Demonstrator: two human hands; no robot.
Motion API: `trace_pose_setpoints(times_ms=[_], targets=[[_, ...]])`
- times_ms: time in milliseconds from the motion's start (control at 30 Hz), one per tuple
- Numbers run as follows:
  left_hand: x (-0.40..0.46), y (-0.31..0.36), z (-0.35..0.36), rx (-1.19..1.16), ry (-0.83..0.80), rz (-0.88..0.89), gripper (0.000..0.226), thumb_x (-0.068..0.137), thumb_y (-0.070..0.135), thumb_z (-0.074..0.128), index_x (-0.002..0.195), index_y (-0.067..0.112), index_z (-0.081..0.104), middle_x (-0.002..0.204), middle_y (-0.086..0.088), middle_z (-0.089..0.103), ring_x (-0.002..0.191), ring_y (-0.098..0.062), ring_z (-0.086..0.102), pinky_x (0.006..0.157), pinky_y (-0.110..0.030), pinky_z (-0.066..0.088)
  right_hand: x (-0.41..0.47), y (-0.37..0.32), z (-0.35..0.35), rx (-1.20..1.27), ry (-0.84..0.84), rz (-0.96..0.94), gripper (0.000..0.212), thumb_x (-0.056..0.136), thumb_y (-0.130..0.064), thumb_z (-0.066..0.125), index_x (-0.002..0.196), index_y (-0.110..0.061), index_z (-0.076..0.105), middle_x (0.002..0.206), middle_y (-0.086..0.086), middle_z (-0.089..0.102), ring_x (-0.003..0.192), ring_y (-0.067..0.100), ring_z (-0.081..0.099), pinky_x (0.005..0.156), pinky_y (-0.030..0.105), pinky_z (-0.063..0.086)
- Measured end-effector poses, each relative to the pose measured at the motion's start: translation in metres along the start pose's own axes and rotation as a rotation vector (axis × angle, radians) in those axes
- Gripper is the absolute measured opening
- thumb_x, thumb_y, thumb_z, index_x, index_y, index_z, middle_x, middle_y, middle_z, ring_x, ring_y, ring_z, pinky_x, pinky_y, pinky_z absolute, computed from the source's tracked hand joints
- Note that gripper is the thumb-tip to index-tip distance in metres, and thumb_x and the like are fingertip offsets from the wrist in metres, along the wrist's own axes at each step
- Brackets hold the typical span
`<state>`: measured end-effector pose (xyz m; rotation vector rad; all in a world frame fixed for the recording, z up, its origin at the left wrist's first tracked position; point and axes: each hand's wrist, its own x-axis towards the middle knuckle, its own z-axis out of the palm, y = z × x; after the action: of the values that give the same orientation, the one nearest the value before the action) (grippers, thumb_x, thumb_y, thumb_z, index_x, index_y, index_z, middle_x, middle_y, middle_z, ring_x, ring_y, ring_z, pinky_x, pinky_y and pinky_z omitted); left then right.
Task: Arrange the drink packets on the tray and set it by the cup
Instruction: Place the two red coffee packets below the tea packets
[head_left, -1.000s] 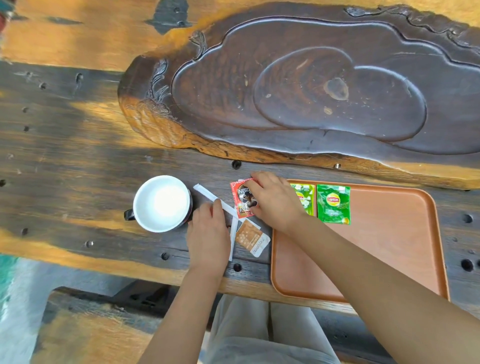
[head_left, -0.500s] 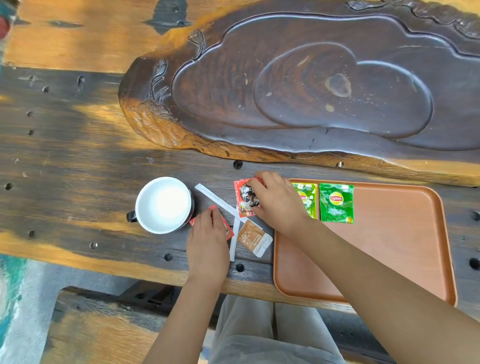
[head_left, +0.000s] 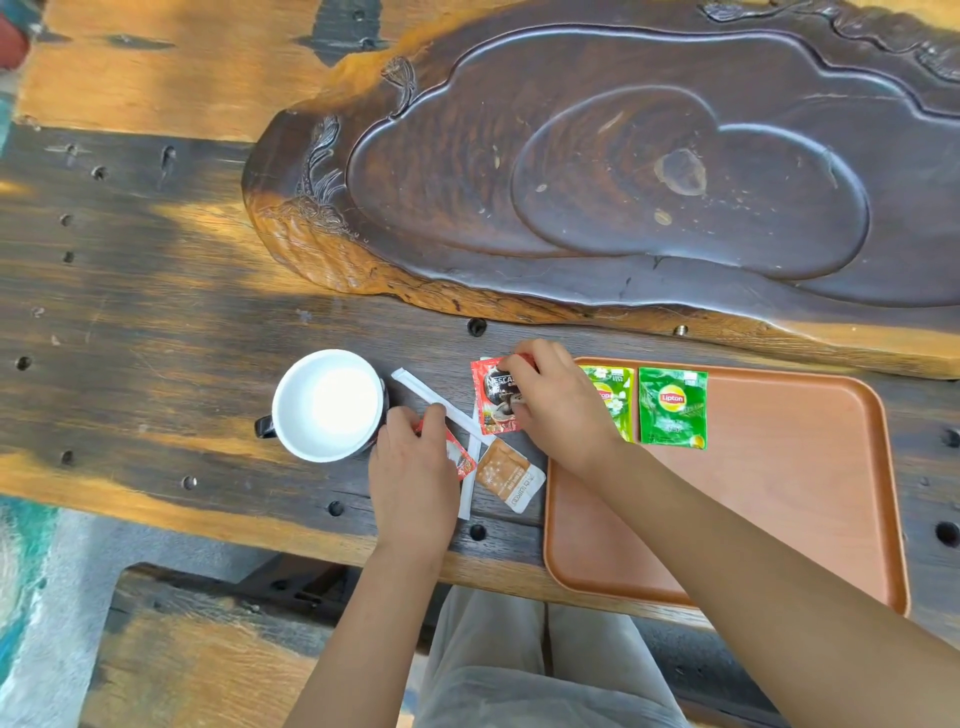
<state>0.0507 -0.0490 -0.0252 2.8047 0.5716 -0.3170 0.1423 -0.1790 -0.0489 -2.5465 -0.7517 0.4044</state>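
Observation:
An orange tray (head_left: 779, 519) lies at the right with two green tea packets (head_left: 672, 408) in its far left corner, one partly under my wrist. Left of the tray, my right hand (head_left: 561, 410) pinches a red coffee packet (head_left: 493, 397) on the table. My left hand (head_left: 410, 467) grips a small red sachet (head_left: 460, 457). Two white stick packets (head_left: 436, 400) and a brown packet (head_left: 509, 475) lie between my hands. The white cup (head_left: 327, 405) with a dark handle stands just left of them.
A large carved dark wooden tea board (head_left: 623, 171) fills the far side of the plank table (head_left: 130, 291). The table's near edge runs just below my hands, with a wooden bench (head_left: 197, 670) and my lap beneath.
My left hand has drawn a small red sachet out from under its fingers. My right hand has stayed on the red coffee packet, shifting slightly.

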Motion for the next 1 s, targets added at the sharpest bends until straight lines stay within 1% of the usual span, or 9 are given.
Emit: trace_pose_setpoints(times_ms=[133,233,467,600,667,733,833,900,1000], targets=[[-0.002,0.006,-0.007,-0.181,0.085,0.032,0.032,0.075,-0.009,0.059,0.103,0.005,0.064,0.101,-0.016,0.059,0.083,-0.030,0.059,0.066,-0.041,0.053,-0.001,0.003,0.000,0.141,0.086,0.010,0.038,0.071,0.018,0.055,0.105,0.002,0.060,0.104,0.018,0.057,0.099,0.035,0.052,0.074,0.044,0.051],[0.001,0.007,-0.015,-0.304,0.172,0.023,0.033,0.077,-0.012,0.054,0.100,0.007,0.067,0.099,-0.010,0.061,0.085,-0.025,0.059,0.067,-0.034,0.051,-0.002,0.005,-0.002,0.265,0.179,0.043,0.034,0.072,0.021,0.052,0.097,0.002,0.064,0.096,0.017,0.059,0.093,0.034,0.056,0.076,0.036,0.049],[0.011,0.003,-0.040,-0.368,0.385,0.059,0.032,0.082,-0.006,0.044,0.104,0.004,0.066,0.097,-0.014,0.060,0.090,-0.024,0.056,0.077,-0.021,0.039,-0.013,0.002,-0.025,0.441,0.300,0.066,0.028,0.078,0.015,0.052,0.096,-0.002,0.065,0.093,0.000,0.048,0.079,-0.001,0.040,0.067,0.001,0.034],[0.011,0.007,-0.054,-0.433,0.474,0.129,0.032,0.082,-0.006,0.040,0.100,0.003,0.066,0.093,-0.012,0.058,0.089,-0.016,0.051,0.083,-0.017,0.039,-0.042,0.017,-0.045,0.550,0.380,0.174,0.034,0.075,0.014,0.053,0.093,-0.011,0.068,0.091,-0.001,0.049,0.081,0.002,0.048,0.073,0.015,0.044],[0.010,0.018,-0.054,-0.513,0.396,0.162,0.033,0.081,-0.013,0.043,0.094,0.005,0.067,0.093,-0.007,0.058,0.087,-0.003,0.048,0.082,-0.006,0.034,-0.064,0.033,-0.054,0.564,0.362,0.256,0.039,0.074,0.015,0.055,0.091,-0.018,0.069,0.088,-0.001,0.052,0.084,-0.004,0.050,0.074,0.012,0.043],[0.007,0.036,-0.045,-0.560,0.229,0.243,0.035,0.079,-0.014,0.044,0.090,0.008,0.068,0.092,-0.002,0.058,0.086,0.005,0.048,0.081,-0.003,0.033,-0.088,0.051,-0.059,0.558,0.315,0.324,0.048,0.074,0.016,0.057,0.085,-0.030,0.065,0.087,-0.008,0.054,0.086,-0.009,0.051,0.073,0.006,0.041],[-0.002,0.063,-0.015,-0.574,-0.034,0.388,0.038,0.078,-0.011,0.040,0.091,0.012,0.069,0.093,0.000,0.057,0.088,-0.002,0.051,0.078,-0.008,0.038,-0.118,0.069,-0.059,0.565,0.251,0.387,0.061,0.073,0.020,0.057,0.079,-0.041,0.059,0.090,-0.013,0.055,0.088,-0.009,0.053,0.074,0.005,0.043],[-0.010,0.076,0.005,-0.561,-0.157,0.448,0.040,0.078,-0.007,0.038,0.094,0.014,0.068,0.097,-0.002,0.057,0.091,-0.013,0.055,0.077,-0.019,0.042,-0.133,0.076,-0.056,0.565,0.216,0.402,0.060,0.073,0.021,0.056,0.079,-0.039,0.061,0.090,-0.010,0.057,0.090,-0.010,0.054,0.074,0.004,0.043],[-0.017,0.088,0.026,-0.519,-0.257,0.472,0.038,0.079,-0.011,0.044,0.097,0.012,0.067,0.097,-0.005,0.056,0.092,-0.021,0.056,0.076,-0.026,0.044,-0.147,0.084,-0.048,0.523,0.187,0.396,0.045,0.074,0.021,0.054,0.084,-0.021,0.069,0.091,0.000,0.059,0.092,-0.012,0.053,0.077,0.004,0.042]])
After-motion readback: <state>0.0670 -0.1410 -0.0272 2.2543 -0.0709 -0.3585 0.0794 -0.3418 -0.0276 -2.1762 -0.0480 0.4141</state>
